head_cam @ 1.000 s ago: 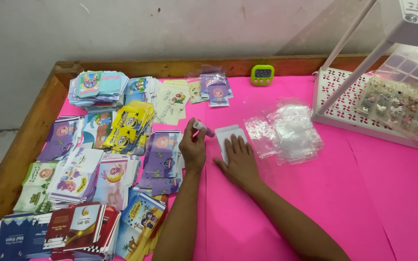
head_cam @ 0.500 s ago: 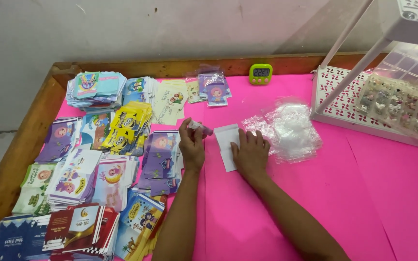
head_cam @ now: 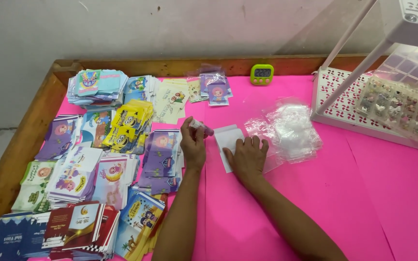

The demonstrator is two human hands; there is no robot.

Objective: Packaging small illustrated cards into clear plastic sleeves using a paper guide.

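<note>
- On your left, a wooden frame [head_cam: 30, 130] borders the pink table surface [head_cam: 364, 193].
- Stacks of printed cartoon packets [head_cam: 117, 145] cover the left part of the surface, laid in rows and overlapping.
- At the near left corner you see dark blue and red packets [head_cam: 49, 232].
- A yellow stack [head_cam: 126, 123] lies among the purple and white ones.
- A small green digital timer [head_cam: 261, 74] stands at the far edge, against the frame.
- To the right, a white perforated rack [head_cam: 344, 96] sits on the surface, with slanted white posts.
- A clear compartment box [head_cam: 402, 104] of small items rests on the rack.
</note>
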